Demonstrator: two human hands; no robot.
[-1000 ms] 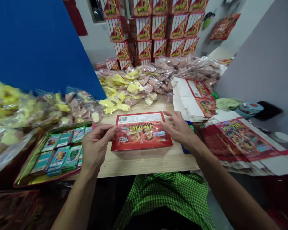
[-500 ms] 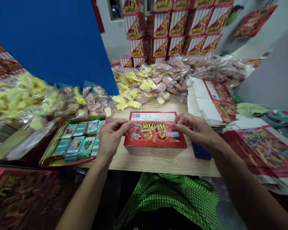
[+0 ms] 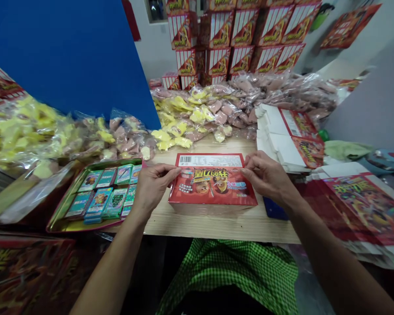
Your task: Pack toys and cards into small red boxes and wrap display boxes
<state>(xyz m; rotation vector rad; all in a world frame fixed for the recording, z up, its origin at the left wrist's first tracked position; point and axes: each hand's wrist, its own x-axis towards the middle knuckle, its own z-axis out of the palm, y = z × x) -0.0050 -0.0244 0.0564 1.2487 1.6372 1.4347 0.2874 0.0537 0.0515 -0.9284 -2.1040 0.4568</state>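
A red printed cardboard box point(image 3: 213, 188) lies on the wooden table in front of me, its flat top marked with yellow lettering and cartoon figures. Along its far side runs a white label strip point(image 3: 210, 160) with a barcode. My left hand point(image 3: 154, 181) pinches the box's left edge near the far corner, thumb and forefinger together. At the opposite corner my right hand point(image 3: 265, 173) grips the right edge, its fingers curled and the thumb on the top face. Parts of the fingertips are hard to make out.
A tin tray point(image 3: 57, 214) with packs of cards stands at left. Bagged yellow and pink pieces point(image 3: 213, 109) lie across the back, before stacked red boxes point(image 3: 218, 61). Flattened cartons point(image 3: 272, 135) and printed sheets point(image 3: 364, 205) are at right, with a blue item point(image 3: 276, 209) beside my right wrist.
My right hand has shifted slightly right and its fingers have closed onto the box's corner. My left hand stays at the left edge. The view has moved slightly.
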